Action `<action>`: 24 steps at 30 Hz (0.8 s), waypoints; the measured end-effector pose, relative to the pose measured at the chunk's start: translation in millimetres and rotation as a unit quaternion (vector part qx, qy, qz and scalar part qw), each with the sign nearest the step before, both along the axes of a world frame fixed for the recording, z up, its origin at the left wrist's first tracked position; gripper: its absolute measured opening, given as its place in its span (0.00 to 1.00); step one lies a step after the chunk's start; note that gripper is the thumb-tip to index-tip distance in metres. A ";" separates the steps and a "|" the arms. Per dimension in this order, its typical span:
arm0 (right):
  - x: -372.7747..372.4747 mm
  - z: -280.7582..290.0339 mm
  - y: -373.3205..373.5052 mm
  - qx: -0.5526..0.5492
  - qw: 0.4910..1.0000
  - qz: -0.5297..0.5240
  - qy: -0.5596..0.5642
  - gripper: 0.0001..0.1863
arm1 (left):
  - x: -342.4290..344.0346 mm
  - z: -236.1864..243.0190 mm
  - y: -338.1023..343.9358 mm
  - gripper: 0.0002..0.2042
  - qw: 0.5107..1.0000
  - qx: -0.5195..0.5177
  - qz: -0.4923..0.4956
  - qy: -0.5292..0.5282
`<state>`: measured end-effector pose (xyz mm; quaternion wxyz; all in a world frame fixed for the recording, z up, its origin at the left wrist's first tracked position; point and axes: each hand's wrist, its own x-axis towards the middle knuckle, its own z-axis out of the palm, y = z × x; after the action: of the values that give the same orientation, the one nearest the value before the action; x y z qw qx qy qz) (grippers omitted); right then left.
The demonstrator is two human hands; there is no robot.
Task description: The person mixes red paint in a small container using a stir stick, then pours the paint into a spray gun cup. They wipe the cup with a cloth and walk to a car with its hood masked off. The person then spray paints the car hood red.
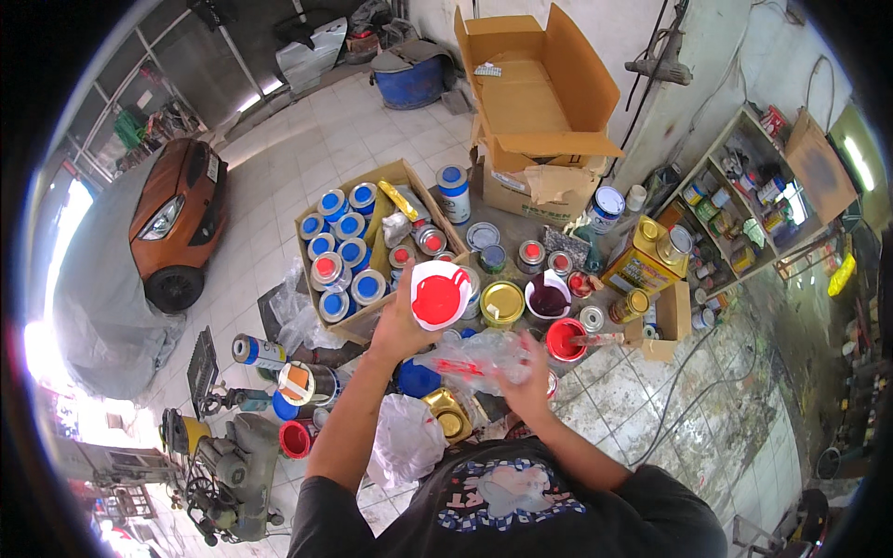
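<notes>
My left hand [396, 327] is closed round the side of a white cup [441, 297] with bright red paint in it. The cup is held up above the cans, its mouth facing me. In my right hand [528, 383] is a crumpled clear plastic bag [473, 361], smeared with red paint, which stretches toward my left wrist. Just beyond the right hand stands an open can of red paint [565, 339], a paint-stained stick [597, 339] lying across its rim. Near it is a white cup of dark maroon paint [548, 296], beside a gold-lidded can [502, 302].
A cardboard box [307, 221] of blue- and red-topped cans stands left of centre. Behind are a large open carton [530, 84] and a yellow square tin [646, 256]. A white plastic bag [406, 442] lies near me. An air compressor [233, 474] and an orange car [172, 219] are left.
</notes>
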<state>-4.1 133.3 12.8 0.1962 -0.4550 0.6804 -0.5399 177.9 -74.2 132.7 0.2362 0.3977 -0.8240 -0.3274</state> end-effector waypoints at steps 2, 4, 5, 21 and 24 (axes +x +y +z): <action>18.9 16.1 -52.5 -0.010 0.996 0.053 -0.074 0.48 | -0.5 -3.2 0.9 0.63 1.000 -0.003 -0.005 0.020; 35.9 28.3 -96.1 -0.035 0.994 0.096 -0.034 0.51 | 2.1 2.0 0.8 0.64 0.999 0.000 -0.016 0.039; 41.0 28.4 -110.3 -0.055 0.990 0.113 -0.063 0.50 | -0.6 9.8 0.8 0.64 0.998 0.021 -0.022 0.052; 46.3 35.7 -159.9 -0.108 0.988 0.095 -0.052 0.38 | 58.8 36.4 23.3 0.66 0.993 -0.028 -0.009 0.113; 61.3 97.1 -157.1 -0.046 0.990 0.123 -0.060 0.41 | 87.7 26.0 39.7 0.54 0.970 -0.200 0.094 0.103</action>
<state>57.2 -23.8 109.9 0.2803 -0.5104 0.5806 -0.5691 265.7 -34.5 158.7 0.4240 0.3821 -0.8031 -0.1709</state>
